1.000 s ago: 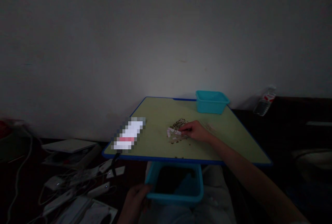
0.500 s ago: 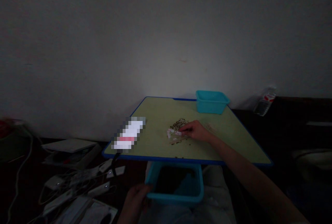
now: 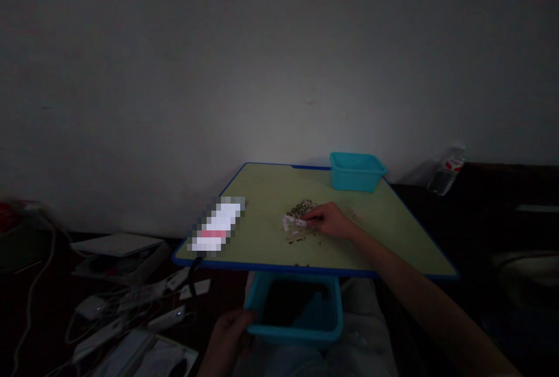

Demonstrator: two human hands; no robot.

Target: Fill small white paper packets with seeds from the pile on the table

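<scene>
On the pale green tabletop, my right hand (image 3: 332, 220) is closed, its fingertips pinched at small white pieces (image 3: 297, 221) that look like paper or plastic. Just behind those pieces lies a scatter of small dark grains (image 3: 302, 208), with a few more crumbs toward the front edge. My left hand (image 3: 230, 330) grips the left rim of a blue plastic basin (image 3: 297, 336) on my lap, below the table's front edge. Dark material (image 3: 283, 301) lies inside that basin; its kind is too dim to tell.
The table (image 3: 375, 255) has a blue edge. A second blue basin (image 3: 357, 178) stands at its back right. A lit, blurred-out phone-like screen (image 3: 218, 226) is at the left. Power strips and cables (image 3: 166, 319) clutter the lower left. A plastic bottle (image 3: 448, 170) leans by the wall.
</scene>
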